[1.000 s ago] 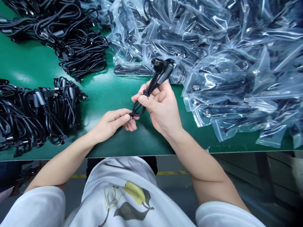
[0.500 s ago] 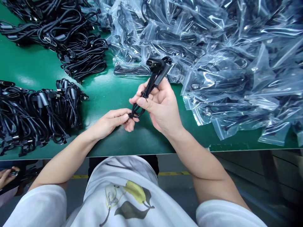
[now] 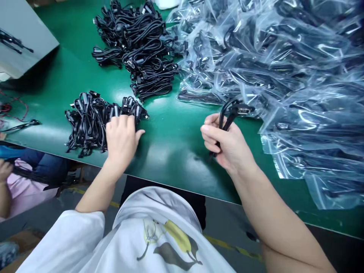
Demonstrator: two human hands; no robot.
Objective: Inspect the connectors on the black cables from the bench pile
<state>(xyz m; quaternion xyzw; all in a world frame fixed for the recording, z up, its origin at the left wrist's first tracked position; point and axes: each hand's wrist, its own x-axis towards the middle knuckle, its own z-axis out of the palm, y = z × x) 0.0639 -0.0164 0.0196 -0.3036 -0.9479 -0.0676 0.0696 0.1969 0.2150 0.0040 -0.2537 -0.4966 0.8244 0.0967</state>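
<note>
In the head view my right hand (image 3: 227,140) is closed round a coiled black cable (image 3: 224,125), with its wide metal-mouthed connector (image 3: 243,110) sticking up above the fingers. The cable's lower end pokes out under the hand. My left hand (image 3: 122,138) rests back-up over the right part of a row of bundled black cables (image 3: 91,125). Its thumb stands apart, and the fingers bend down onto the cables with their tips hidden.
A heap of bundled black cables (image 3: 145,34) lies further back. Clear zip bags with cables (image 3: 298,98) cover the right of the green table (image 3: 170,151). A white box (image 3: 31,41) stands at far left. Another person's hand (image 3: 5,170) shows at the left edge.
My left hand has let go of the cable's lower end and moved left onto the cable row. My right hand still holds the cable, now turned. The view has swung left.
</note>
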